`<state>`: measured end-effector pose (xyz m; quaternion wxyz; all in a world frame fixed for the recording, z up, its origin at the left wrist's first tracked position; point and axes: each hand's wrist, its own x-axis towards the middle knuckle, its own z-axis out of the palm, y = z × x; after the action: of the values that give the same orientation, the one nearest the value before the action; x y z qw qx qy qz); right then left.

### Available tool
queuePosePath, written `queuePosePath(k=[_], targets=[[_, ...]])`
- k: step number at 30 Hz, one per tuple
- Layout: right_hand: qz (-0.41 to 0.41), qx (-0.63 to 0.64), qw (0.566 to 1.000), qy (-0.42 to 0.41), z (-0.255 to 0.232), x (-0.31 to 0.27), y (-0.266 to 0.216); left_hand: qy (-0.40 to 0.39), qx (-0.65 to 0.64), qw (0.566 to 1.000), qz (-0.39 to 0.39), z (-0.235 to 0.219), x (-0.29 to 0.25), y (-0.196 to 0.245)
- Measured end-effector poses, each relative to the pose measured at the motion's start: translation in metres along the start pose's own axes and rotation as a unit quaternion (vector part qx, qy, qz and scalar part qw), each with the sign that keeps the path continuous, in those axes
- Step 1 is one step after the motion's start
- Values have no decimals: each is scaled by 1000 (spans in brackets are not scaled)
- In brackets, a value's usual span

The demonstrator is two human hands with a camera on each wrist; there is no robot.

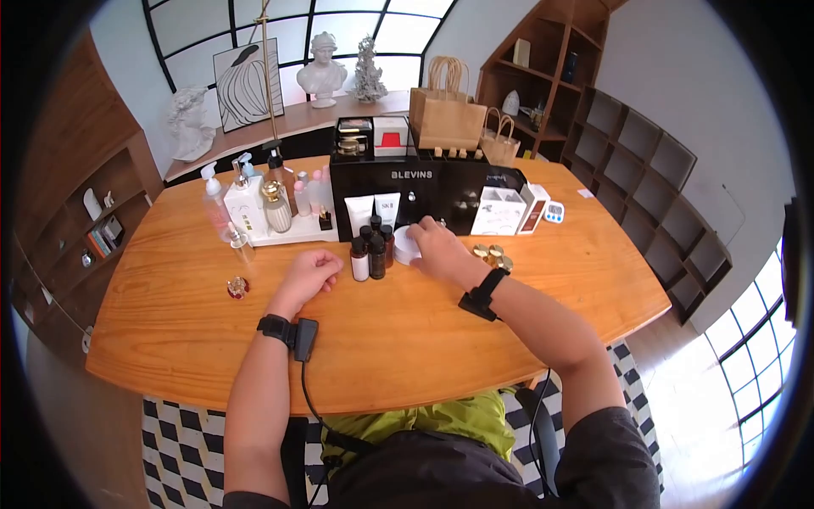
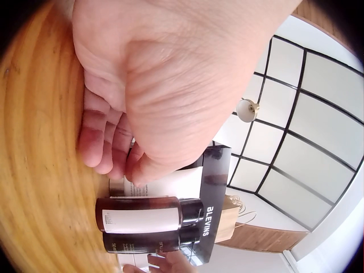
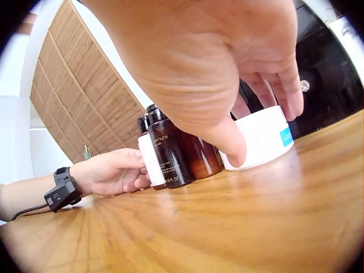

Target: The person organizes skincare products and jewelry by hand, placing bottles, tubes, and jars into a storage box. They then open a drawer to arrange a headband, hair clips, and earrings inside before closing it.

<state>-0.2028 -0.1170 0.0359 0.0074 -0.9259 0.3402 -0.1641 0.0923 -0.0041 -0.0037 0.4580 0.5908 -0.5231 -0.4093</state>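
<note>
I see a smooth, shiny wood table (image 1: 381,339), a glossy black box (image 1: 441,182), brown paper bags (image 1: 451,123), and a white jar (image 3: 263,138) that looks like smooth plastic.

Table (image 1: 381,348): wood, orange-brown, curved edge. Landmark: black chest (image 1: 437,180), marked BLEVINS.
Left of chest: white tray (image 1: 297,238) bearing bottles; clear bottle (image 1: 243,248); red-and-gold piece (image 1: 238,288), nearer the front edge.
Before chest: white tubes (image 1: 359,214), two, upright; small dark-capped bottles (image 1: 377,261), clustered; round white jar (image 1: 406,248); gold-topped pieces (image 1: 493,256).
At chest's right end: white patterned box (image 1: 497,212); brown-and-white box (image 1: 532,209); blue-and-white device (image 1: 554,212).
</note>
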Motion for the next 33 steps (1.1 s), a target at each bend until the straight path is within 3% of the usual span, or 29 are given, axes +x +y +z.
queuePosePath(k=[7, 9, 11, 16, 20, 22, 27, 29, 33], targets=[[-25, -9, 1000, 6, -55, 6, -3, -1, -4, 1000, -4, 1, -7, 7], [8, 53, 998, 12, -83, 20, -7, -3, -9, 1000, -3, 0, -6, 5], [-33, 73, 992, 102, -105, 37, -15, -6, -14, 1000, 2, 1, -4, 6], [-60, 77, 972, 213, -138, 104, -30, 7, -10, 1000, 13, 0, -7, 4], [-71, -43, 979, 185, -133, 177, -13, 1, -28, 999, 25, 1, -6, 5], [-55, -139, 984, 100, -126, 197, -12, -2, -4, 1000, 19, -1, -9, 7], [-44, -189, 981, 22, -112, 222, -7, -19, -15, 999, 25, -4, -7, 5], [6, -188, 980, -61, -109, 226, -6, -23, -16, 999, 24, -4, -5, 2], [-9, -194, 980, -36, -102, 220, 1, -33, -18, 999, 30, -5, -1, -1]])
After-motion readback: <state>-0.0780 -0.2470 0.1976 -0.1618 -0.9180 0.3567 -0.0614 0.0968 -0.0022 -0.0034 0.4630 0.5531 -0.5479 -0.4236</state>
